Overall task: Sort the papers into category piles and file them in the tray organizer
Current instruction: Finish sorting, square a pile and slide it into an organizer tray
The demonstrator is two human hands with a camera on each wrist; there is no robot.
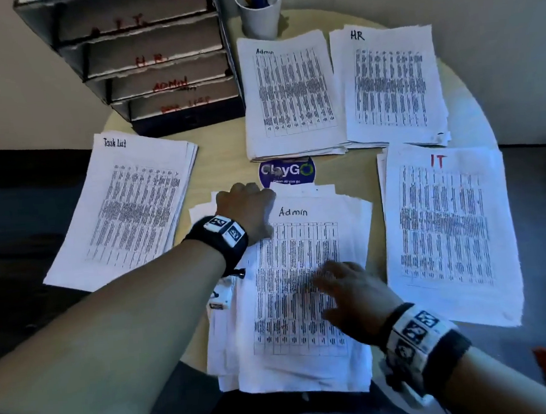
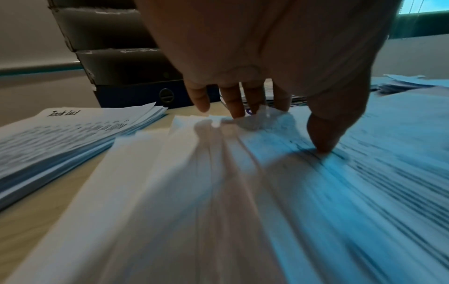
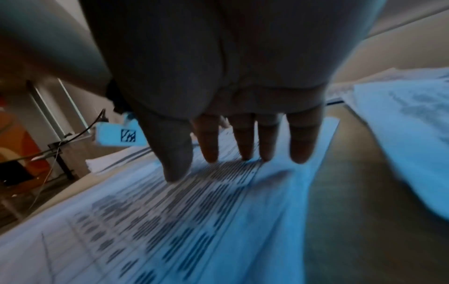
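An untidy stack of printed sheets [image 1: 300, 289] lies in front of me, its top sheet headed "Admin". My left hand [image 1: 249, 205] curls over the stack's far left corner, fingertips [image 2: 237, 112] at the paper edge and thumb pressing the top sheet; its grip on any sheet is unclear. My right hand [image 1: 345, 286] lies flat on the top sheet with straight fingers [image 3: 245, 151]. Sorted piles surround it: "Task List" [image 1: 129, 204] at left, "Admin" [image 1: 289, 92] and "HR" [image 1: 392, 82] behind, "IT" [image 1: 444, 227] at right. The dark tray organizer [image 1: 145, 60] stands at the back left.
A white cup of pens [image 1: 259, 10] stands behind the Admin pile beside the organizer. A round blue "ClayGo" sticker [image 1: 287, 172] marks the table [image 1: 222, 152] just beyond my left hand. The round table's edge curves close behind the right-hand piles.
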